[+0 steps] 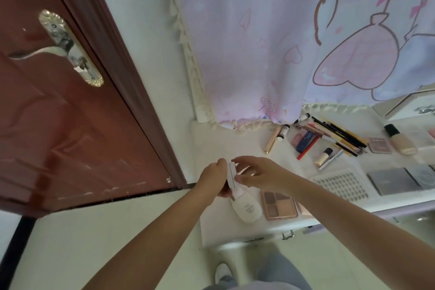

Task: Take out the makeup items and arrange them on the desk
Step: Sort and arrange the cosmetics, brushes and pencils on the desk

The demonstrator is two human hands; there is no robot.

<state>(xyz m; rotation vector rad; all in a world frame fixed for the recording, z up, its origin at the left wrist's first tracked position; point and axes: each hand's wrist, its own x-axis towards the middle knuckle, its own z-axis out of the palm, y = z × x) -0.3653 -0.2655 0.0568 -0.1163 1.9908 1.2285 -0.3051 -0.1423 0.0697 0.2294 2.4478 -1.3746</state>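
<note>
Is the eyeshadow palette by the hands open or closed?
Open. The eyeshadow palette lies flat on the desk with its brown and peach colour pans showing.

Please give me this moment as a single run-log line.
left hand: holding white item | right hand: pinching same item | bottle, palette: on desk | stage: arranging

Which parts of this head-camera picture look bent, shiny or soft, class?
Head view: the wide lens bends the door frame and tilts the desk; window light glares off the glossy door and its handle; the curtain glows from behind; both hands, left and right, look slightly soft, with a small white item between them.
</note>
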